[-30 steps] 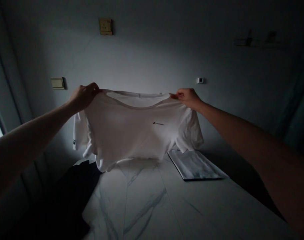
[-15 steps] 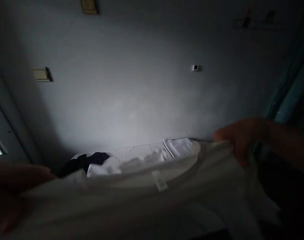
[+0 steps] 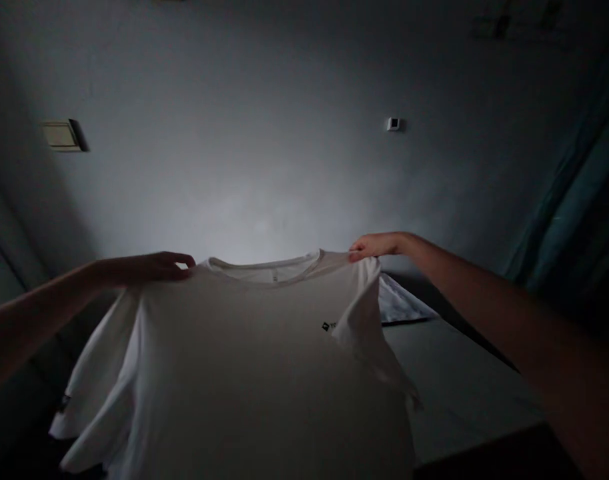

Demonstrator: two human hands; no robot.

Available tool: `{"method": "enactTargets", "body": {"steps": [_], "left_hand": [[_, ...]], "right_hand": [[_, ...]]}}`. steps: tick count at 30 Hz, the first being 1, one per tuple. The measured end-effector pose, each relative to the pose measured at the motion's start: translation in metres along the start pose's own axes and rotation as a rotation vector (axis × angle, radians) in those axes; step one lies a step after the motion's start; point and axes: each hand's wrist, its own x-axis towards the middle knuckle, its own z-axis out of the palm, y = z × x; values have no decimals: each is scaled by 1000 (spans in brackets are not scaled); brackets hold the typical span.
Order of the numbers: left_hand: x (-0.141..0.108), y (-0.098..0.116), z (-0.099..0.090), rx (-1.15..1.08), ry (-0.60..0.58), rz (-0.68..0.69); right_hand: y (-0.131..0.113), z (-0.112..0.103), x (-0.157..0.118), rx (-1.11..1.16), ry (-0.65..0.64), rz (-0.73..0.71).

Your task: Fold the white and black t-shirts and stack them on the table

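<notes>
A white T-shirt (image 3: 264,360) hangs spread out in front of me, its neckline at the top and a small dark logo on the chest at the right. My left hand (image 3: 161,267) pinches the shirt at the shoulder on the left. At the other shoulder, my right hand (image 3: 377,245) has its fingers closed on the fabric. Both sleeves droop down, and the shirt's lower part runs out of view.
Behind the shirt at the right lies a folded white cloth with a dark edge (image 3: 401,300) on a pale surface (image 3: 464,380). A wall (image 3: 274,133) with a switch (image 3: 61,135) stands behind; a bluish curtain (image 3: 574,193) hangs at the right.
Both hands have moved away from me and closer together in view. The shirt now hangs upright with its logo side showing, and it covers the clothes seen before at the left.
</notes>
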Motion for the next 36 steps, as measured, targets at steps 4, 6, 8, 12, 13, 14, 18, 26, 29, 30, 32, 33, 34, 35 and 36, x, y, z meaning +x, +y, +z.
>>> {"method": "enactTargets", "body": {"steps": [4, 6, 8, 12, 13, 14, 18, 26, 29, 30, 32, 33, 34, 35, 36], "left_hand": [[55, -66, 101, -106, -349, -70], [78, -103, 149, -90, -254, -82], [97, -137, 192, -66, -180, -106], [117, -184, 257, 53, -75, -183], [119, -192, 268, 85, -55, -199], [121, -199, 276, 123, -37, -212], [132, -217, 289, 350, -27, -236], [177, -228, 286, 572, -89, -196], [190, -228, 288, 622, -112, -205], [193, -228, 289, 634, -118, -204], [199, -228, 291, 648, -126, -200], [202, -228, 292, 651, -132, -202], [204, -229, 292, 652, -136, -205], [206, -229, 293, 656, -140, -210], [208, -230, 293, 662, -140, -214]], "right_hand": [[84, 66, 81, -165, 57, 127], [117, 99, 113, -242, 146, 182], [144, 130, 140, -283, 197, 218], [181, 175, 179, -339, 243, 307], [188, 182, 187, -350, 252, 327], [194, 187, 195, -360, 260, 341], [209, 190, 225, -395, 290, 362], [217, 185, 279, -467, 348, 370], [220, 184, 291, -485, 356, 382], [221, 183, 294, -491, 357, 387], [223, 181, 299, -506, 358, 398], [225, 179, 301, -515, 357, 404], [226, 178, 302, -524, 354, 410], [228, 176, 304, -535, 351, 417], [229, 174, 305, -546, 347, 422]]}}
